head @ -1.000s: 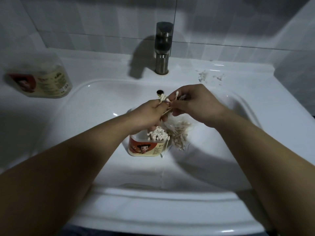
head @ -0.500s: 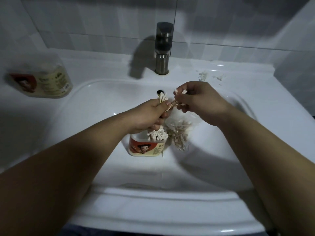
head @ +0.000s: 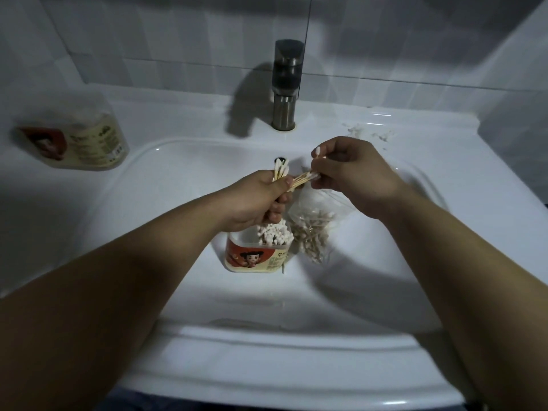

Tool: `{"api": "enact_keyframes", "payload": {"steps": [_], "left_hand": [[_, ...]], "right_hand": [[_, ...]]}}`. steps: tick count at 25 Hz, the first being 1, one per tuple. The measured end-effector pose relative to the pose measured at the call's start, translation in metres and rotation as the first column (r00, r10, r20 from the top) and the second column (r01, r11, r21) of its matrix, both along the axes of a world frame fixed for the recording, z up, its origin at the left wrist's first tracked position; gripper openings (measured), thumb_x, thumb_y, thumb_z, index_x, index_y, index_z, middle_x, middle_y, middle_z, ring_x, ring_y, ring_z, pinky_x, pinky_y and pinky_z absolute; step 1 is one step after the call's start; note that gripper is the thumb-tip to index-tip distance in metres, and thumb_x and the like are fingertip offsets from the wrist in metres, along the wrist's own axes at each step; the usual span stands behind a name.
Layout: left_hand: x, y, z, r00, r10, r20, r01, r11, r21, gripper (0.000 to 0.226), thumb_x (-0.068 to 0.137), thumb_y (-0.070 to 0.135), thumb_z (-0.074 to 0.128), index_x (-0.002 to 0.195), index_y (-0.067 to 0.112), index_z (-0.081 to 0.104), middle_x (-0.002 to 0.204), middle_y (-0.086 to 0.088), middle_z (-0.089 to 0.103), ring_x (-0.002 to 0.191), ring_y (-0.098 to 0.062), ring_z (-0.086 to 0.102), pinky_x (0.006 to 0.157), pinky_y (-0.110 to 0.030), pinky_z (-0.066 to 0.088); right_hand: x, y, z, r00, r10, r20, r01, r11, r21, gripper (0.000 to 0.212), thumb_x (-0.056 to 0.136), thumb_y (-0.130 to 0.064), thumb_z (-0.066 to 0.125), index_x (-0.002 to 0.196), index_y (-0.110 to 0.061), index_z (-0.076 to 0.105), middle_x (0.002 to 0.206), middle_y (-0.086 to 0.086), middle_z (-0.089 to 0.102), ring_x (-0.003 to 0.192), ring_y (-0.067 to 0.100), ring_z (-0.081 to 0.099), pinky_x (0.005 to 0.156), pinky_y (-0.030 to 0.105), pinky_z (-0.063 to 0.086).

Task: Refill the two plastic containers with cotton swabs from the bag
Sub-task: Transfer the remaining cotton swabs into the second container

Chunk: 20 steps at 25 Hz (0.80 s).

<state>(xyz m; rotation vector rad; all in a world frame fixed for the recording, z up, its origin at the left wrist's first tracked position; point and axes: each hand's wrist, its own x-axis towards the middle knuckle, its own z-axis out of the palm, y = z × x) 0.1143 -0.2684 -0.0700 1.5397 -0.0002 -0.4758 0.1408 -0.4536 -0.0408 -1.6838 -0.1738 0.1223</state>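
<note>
**Two hands at work over the white ceramic sink [head: 166, 185]**

The person's left hand [head: 261, 203] is curled in a fist round a small upright bundle of wooden-stemmed cotton swabs [head: 280, 170]. The bundle's white tips stand up above the thumb and forefinger. The right hand [head: 355, 173] pinches a second, looser cluster of swabs [head: 305, 180] between thumb and fingers. Their pale stems lie almost level and reach across to the left thumb, and one white tip pokes up above the right forefinger.

Directly below the left hand, a round plastic container with a red and cream cartoon label [head: 255, 258] stands upright on the floor of the basin with no lid on. White swab tips are packed upright in its right half, and the hand hides its back rim. Just beside it on the right lies a clear plastic bag [head: 314, 229] holding a loose tangle of swabs. The bag's upper part rises towards the right hand, though it cannot be told whether that hand touches it.

A second plastic container with the same label [head: 77, 143] rests on the sink's flat rim at the far left, well apart from the hands. It is too blurred to tell how full it is. A dark metal tap [head: 286, 84] stands at the back, and a few stray swabs [head: 367, 133] lie scattered on the rim to its right.
</note>
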Motion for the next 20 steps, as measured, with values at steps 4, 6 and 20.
{"api": "enact_keyframes", "payload": {"steps": [4, 6, 20], "left_hand": [[0.001, -0.001, 0.000, 1.000, 0.022, -0.020, -0.023, 0.998, -0.053, 0.019, 0.111, 0.020, 0.039, 0.099, 0.016, 0.053, 0.064, 0.006, 0.041, 0.051, -0.006, 0.031, 0.054, -0.023, 0.028], [0.001, -0.001, 0.001, 1.000, 0.001, -0.019, -0.001, 1.000, -0.021, 0.019, 0.111, 0.020, 0.039, 0.099, 0.016, 0.054, 0.064, 0.006, 0.041, 0.051, -0.006, 0.031, 0.055, -0.023, 0.028], [0.003, 0.003, 0.009, 0.980, 0.170, -0.107, -0.177, 0.983, -0.057, 0.023, 0.109, 0.016, 0.041, 0.093, 0.012, 0.058, 0.061, 0.004, 0.039, 0.052, -0.009, 0.031, 0.055, -0.025, 0.029]], "right_hand": [[-0.004, 0.001, 0.000, 0.991, 0.093, -0.096, -0.094, 0.996, -0.004, 0.005, 0.092, 0.000, 0.068, 0.090, 0.002, 0.072, 0.082, 0.016, 0.068, 0.072, 0.023, 0.066, 0.076, 0.032, 0.061], [-0.002, 0.000, -0.001, 0.985, 0.091, -0.149, -0.090, 0.996, 0.012, 0.007, 0.091, 0.001, 0.069, 0.088, 0.005, 0.073, 0.084, 0.019, 0.071, 0.076, 0.025, 0.069, 0.080, 0.031, 0.061], [0.009, -0.021, 0.007, 0.977, -0.214, -0.019, 0.213, 0.975, -0.059, 0.007, 0.082, 0.012, 0.072, 0.084, 0.005, 0.073, 0.078, 0.013, 0.067, 0.073, 0.029, 0.074, 0.082, 0.033, 0.062]]}}
